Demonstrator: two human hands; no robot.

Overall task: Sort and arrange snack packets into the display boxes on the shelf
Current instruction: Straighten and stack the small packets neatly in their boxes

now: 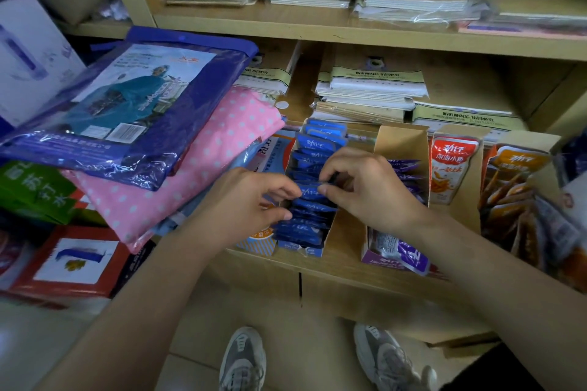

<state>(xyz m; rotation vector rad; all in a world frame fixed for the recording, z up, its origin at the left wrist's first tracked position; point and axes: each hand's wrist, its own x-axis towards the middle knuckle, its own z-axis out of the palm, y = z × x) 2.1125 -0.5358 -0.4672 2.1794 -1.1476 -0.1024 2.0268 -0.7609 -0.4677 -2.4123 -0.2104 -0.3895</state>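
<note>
A cardboard display box (344, 225) on the low shelf holds a row of several blue snack packets (317, 143) standing on edge. My left hand (251, 200) and my right hand (365, 187) meet over the middle of that row, and each pinches a side of one blue packet (309, 191). Right of it, a second box (401, 140) holds purple packets (405, 168), with one purple packet (400, 252) leaning out at its front. Further right stand a red packet (452, 165) and a box of orange packets (511, 187).
A blue raincoat pack (133, 105) lies on a pink dotted pack (190, 174), stacked left of the boxes. Notebook stacks (371, 89) fill the shelf behind and the shelf above. Red and green boxes (63, 260) sit at lower left. My shoes (244, 359) stand on the floor.
</note>
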